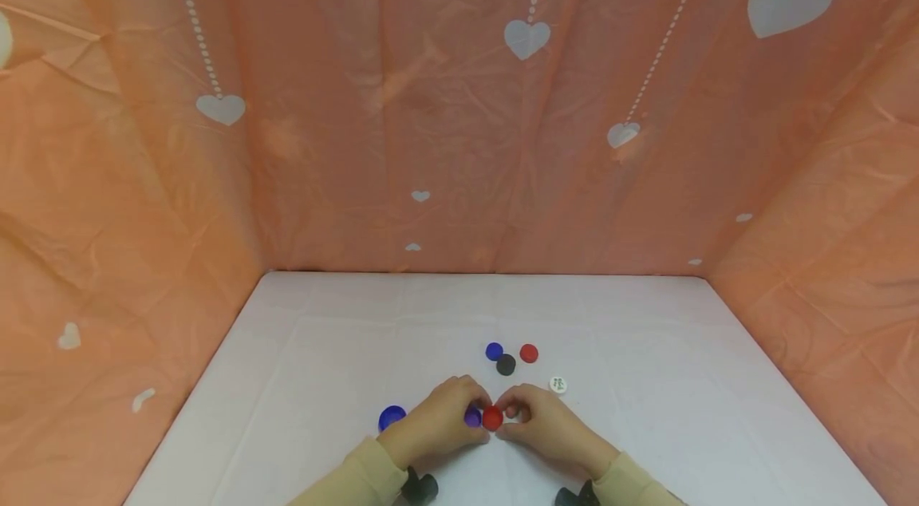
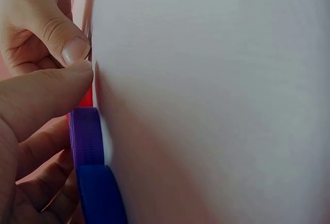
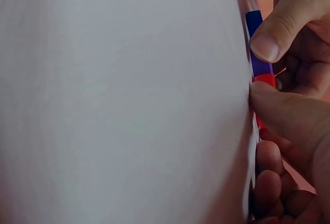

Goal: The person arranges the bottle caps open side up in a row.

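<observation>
Red caps [image 1: 491, 417], two; blue caps [image 1: 392, 416], two.

A small round red plastic bottle cap [image 1: 492, 418] and a small round purple ribbed plastic bottle cap [image 1: 472, 417] lie flat, side by side and touching, on the white table's near middle.

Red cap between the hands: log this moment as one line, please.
left hand on purple cap | right hand pinches red cap | caps touching | on white table | blue cap left
</observation>
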### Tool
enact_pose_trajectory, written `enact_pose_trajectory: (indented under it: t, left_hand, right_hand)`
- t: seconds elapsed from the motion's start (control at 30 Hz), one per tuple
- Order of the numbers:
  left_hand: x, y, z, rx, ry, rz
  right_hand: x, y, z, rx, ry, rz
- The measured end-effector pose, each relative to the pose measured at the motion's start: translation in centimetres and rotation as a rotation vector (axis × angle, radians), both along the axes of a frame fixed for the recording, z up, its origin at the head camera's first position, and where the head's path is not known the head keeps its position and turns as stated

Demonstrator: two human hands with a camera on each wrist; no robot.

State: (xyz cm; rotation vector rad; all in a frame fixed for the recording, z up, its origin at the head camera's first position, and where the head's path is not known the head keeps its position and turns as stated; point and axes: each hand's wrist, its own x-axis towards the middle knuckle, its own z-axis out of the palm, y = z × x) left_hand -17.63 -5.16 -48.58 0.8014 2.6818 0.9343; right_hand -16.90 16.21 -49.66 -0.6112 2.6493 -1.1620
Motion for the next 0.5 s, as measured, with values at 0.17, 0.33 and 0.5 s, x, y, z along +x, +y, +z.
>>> enact_pose_trajectory:
  t: [0.17,0.33,0.5]
  left_hand:
    - [0.02,0.03,-0.02,0.000,0.008,0.000]
    - [-0.01,-0.07,-0.03,0.010,0.003,-0.007]
    - [-0.19,-0.08,0.22,0.040,-0.041,-0.008]
  right_hand:
    - [0.03,-0.03,0.00,0.000,-0.003,-0.003]
    - [-0.01,0.09,-0.04,-0.002,-0.016,0.004]
    - [-0.07,0.81,0.12,-0.007,-0.054,0.006]
